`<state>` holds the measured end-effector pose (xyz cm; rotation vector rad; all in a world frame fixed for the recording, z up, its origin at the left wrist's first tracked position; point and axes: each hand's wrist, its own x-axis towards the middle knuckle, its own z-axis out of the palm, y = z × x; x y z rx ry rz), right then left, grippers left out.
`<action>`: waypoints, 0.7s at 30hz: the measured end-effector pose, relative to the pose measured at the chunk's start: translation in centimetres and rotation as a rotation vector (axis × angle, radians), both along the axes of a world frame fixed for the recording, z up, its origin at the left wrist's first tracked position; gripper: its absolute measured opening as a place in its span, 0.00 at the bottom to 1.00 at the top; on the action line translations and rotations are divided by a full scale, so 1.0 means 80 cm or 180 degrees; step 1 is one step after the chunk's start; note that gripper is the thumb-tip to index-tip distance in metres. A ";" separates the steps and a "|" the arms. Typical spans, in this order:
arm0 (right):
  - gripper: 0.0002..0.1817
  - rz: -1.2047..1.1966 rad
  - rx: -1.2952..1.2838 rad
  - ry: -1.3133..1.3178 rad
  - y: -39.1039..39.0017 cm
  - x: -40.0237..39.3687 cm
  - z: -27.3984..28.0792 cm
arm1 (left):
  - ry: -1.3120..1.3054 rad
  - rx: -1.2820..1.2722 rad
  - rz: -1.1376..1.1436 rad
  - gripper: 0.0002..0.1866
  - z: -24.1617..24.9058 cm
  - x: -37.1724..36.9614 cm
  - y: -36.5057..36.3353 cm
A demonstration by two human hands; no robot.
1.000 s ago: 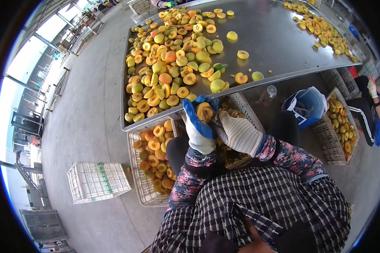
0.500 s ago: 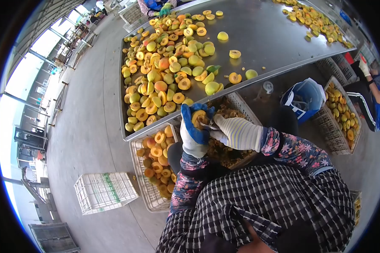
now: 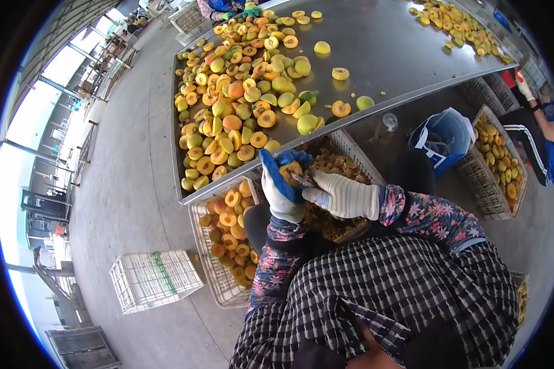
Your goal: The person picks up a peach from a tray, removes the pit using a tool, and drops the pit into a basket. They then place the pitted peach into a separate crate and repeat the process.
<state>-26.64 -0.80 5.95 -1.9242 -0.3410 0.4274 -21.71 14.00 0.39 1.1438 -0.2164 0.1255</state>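
Note:
My left hand (image 3: 283, 187), in a white glove with a blue palm, holds a halved peach (image 3: 290, 171) with its cut side up. My right hand (image 3: 345, 195), in a striped white glove, grips a small metal tool (image 3: 303, 179) whose tip is at the centre of the fruit. Both hands are above a crate of pits and scraps (image 3: 358, 154). Beside my left hand stands a crate (image 3: 204, 258) of halved peaches. Many peach halves (image 3: 234, 111) are piled on the metal table (image 3: 363, 55) in front.
A blue-and-white bucket (image 3: 440, 138) and a clear cup (image 3: 388, 122) stand to the right, near another full crate (image 3: 495, 160). A white crate (image 3: 154, 280) lies at the lower left. Gloved co-workers' hands show at the table's far edge (image 3: 251, 10) and right (image 3: 524, 86).
My left hand has opened somewhat around the peach half and shifted slightly left. The co-worker's gloved hands at the far edge have moved over the pile.

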 end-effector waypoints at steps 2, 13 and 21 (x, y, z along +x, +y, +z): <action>0.20 -0.0088 0.0558 0.0631 0.006 -0.004 0.015 | 0.0034 -0.0174 -0.0064 0.22 -0.018 0.008 0.007; 0.24 0.0281 0.0331 -0.0796 -0.018 0.022 -0.043 | 0.0815 -0.1124 -0.0417 0.25 -0.010 0.001 0.006; 0.23 0.0404 -0.0315 -0.0820 -0.029 0.011 -0.055 | 0.1416 -0.1188 -0.1303 0.18 -0.027 0.019 0.019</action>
